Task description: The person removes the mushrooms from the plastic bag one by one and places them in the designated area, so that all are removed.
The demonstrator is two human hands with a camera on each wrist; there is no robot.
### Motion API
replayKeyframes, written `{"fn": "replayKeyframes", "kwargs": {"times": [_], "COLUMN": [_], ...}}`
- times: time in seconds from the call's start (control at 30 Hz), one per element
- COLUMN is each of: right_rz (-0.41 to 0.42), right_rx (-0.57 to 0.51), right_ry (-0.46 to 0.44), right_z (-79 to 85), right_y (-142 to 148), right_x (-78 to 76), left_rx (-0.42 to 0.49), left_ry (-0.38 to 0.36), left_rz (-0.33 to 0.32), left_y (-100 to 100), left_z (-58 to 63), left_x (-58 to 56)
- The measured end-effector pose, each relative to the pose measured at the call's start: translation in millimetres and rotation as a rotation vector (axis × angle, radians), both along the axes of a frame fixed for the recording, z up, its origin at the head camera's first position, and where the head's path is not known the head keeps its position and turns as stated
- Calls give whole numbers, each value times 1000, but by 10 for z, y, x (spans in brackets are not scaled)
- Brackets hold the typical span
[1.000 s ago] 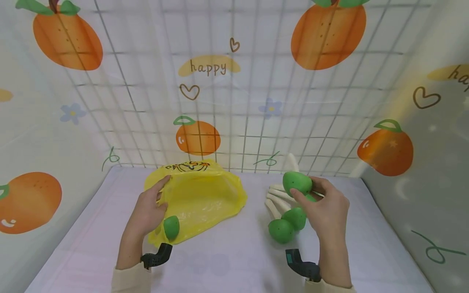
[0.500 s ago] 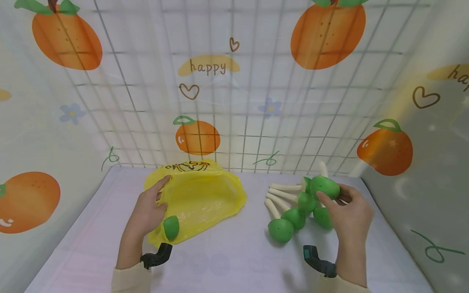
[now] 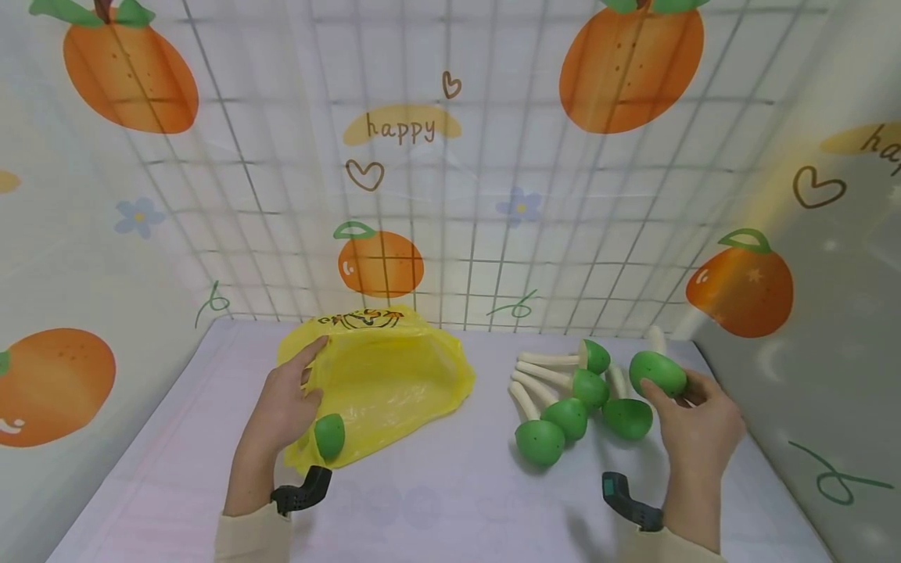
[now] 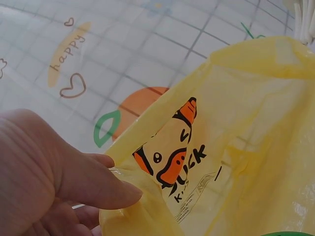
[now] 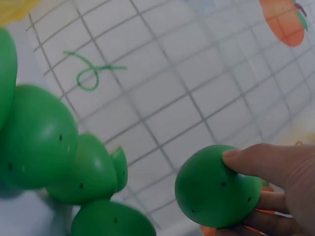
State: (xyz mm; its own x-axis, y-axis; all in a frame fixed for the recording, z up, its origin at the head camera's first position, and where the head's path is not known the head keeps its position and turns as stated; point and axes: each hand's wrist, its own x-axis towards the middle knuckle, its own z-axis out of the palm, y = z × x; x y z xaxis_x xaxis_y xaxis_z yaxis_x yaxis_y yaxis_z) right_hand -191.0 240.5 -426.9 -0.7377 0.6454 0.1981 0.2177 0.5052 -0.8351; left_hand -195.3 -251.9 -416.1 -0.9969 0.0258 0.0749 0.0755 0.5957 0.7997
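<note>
My left hand [image 3: 281,410] pinches the edge of a yellow plastic bag [image 3: 394,375], its mouth spread open; the left wrist view shows a printed duck [image 4: 172,152] on it. One green mushroom cap [image 3: 329,436] shows at the bag's near left part, just below that hand. On the right, my right hand [image 3: 700,418] grips a toy mushroom [image 3: 657,374] by its green, black-dotted cap, white stem pointing up and away. Left of it lie several similar toy mushrooms [image 3: 540,443] in a row, stems toward the back left, and another mushroom [image 3: 628,418] with its stem pointing back.
A pale cloth-covered table [image 3: 436,508] lies under everything. Behind it rises a white curtain [image 3: 464,195] printed with oranges over a wire grid, with more cloth at both sides. Black wrist cameras [image 3: 303,491] sit on both wrists.
My right hand has moved rightward with a mushroom in its grip, away from the row, uncovering the mushrooms it overlapped. The left hand and bag stay put.
</note>
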Motion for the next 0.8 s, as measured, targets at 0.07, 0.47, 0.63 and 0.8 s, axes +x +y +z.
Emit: {"fn": "replayKeyframes", "kwargs": {"times": [0.07, 0.47, 0.63, 0.8], "right_rz": [-24, -76, -81, -80], "right_rx": [-4, -84, -53, -63], "right_ry": [5, -42, -67, -96], "right_z": [-47, -328, -405, -470], "right_y": [58, 361, 392, 428], "right_x": [-2, -65, -68, -78], "left_rx": [3, -9, 0, 4], "left_ry": [2, -2, -10, -8], "left_rz": [-1, -1, 5, 4], "left_y": [3, 4, -2, -10], "left_z": [1, 23, 12, 11], "left_x": [0, 6, 7, 4]}}
